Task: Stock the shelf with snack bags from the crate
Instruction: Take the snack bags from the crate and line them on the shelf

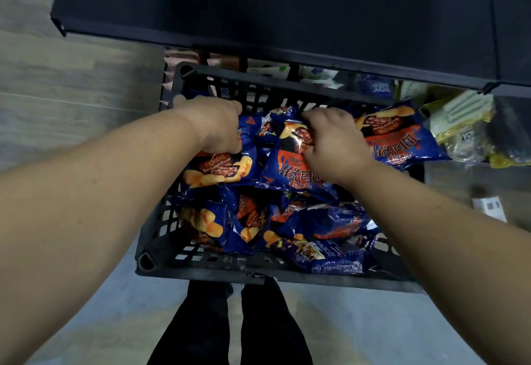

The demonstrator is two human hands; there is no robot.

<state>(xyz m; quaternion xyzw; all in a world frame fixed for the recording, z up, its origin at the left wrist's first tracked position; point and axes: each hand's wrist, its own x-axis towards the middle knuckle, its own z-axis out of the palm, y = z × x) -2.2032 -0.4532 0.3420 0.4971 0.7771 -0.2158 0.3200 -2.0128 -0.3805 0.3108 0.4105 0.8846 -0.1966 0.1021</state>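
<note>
Both hands (275, 132) on crate's (201, 261) snack bags (290, 169)

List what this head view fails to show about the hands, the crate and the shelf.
- Left hand fingertips: curled under, behind the hand.
- Crate bottom: buried under snack bags.
- Shelf top surface: dark, no detail.
- Goods under the shelf: blurred, partly hidden by its edge.

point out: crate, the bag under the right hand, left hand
crate (201, 262): head view, on its near rim, left part.
bag under the right hand (290, 169): head view, on the blue lower front below the fingers.
left hand (221, 126): head view, on the back of the hand, gripping another bag.
</note>
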